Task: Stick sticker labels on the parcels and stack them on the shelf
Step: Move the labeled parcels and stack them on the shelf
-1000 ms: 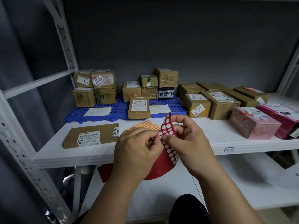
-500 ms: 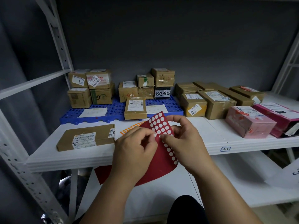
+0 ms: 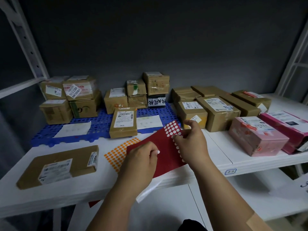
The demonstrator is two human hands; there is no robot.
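Left hand (image 3: 141, 161) now clear of the sheet, fingers pinched on a small white round dot sticker (image 3: 158, 152): peel done, ready to stick. Right hand (image 3: 191, 144) has lowered the dark red glossy sticker sheet (image 3: 160, 142) onto the white shelf board (image 3: 216, 154), fingers closed on its edge. Nearest target: flat brown cardboard parcel (image 3: 61, 165), front-left. Orange dot sheet (image 3: 119, 151) half covered by the red one. Rear stacked brown cartons (image 3: 70, 97): labels unreadable.

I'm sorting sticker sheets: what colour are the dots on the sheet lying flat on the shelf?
Orange dots on the sticker sheet, clearest in the head view.
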